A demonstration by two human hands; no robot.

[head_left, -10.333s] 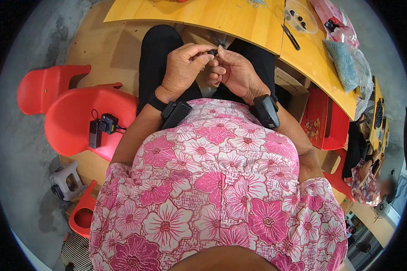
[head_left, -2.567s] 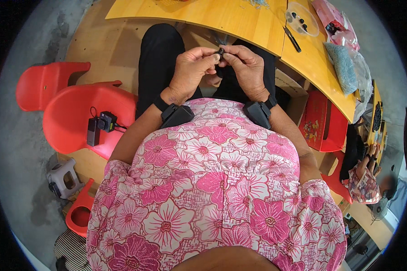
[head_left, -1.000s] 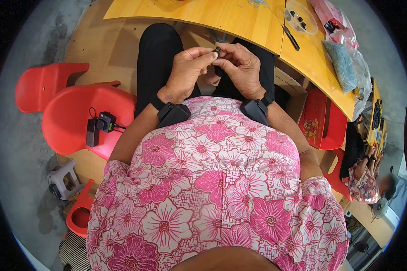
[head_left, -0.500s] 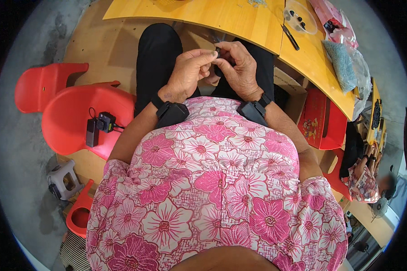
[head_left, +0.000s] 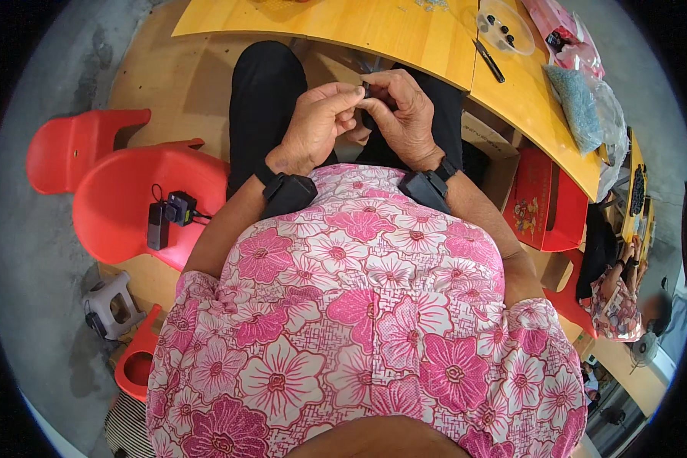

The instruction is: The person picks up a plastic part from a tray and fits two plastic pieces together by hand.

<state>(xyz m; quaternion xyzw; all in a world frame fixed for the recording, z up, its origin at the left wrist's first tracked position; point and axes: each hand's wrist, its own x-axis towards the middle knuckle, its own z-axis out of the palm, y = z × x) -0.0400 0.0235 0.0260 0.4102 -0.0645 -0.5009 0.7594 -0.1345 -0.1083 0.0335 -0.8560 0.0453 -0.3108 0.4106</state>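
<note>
Over my lap, just short of the table's near edge, my left hand (head_left: 313, 126) and my right hand (head_left: 404, 114) meet at the fingertips. Pinched between them is a small black piece (head_left: 367, 89), mostly covered by the fingers; its exact kind cannot be made out. Thumb and forefinger of each hand close on it from either side. On the table at the right, a clear round dish (head_left: 505, 29) holds several small black round pieces (head_left: 504, 30). A black pen (head_left: 489, 61) lies beside the dish.
The yellow table (head_left: 404, 46) curves across the top. A bag of blue-grey beads (head_left: 574, 107) and pink plastic packaging (head_left: 565, 34) lie at its right. Red chairs (head_left: 130, 195) stand at left, one carrying black devices (head_left: 177, 209). Another person (head_left: 617, 305) sits far right.
Both hands stay nearly in place, with the small black piece turned slightly between the fingertips. The view has shifted a little.
</note>
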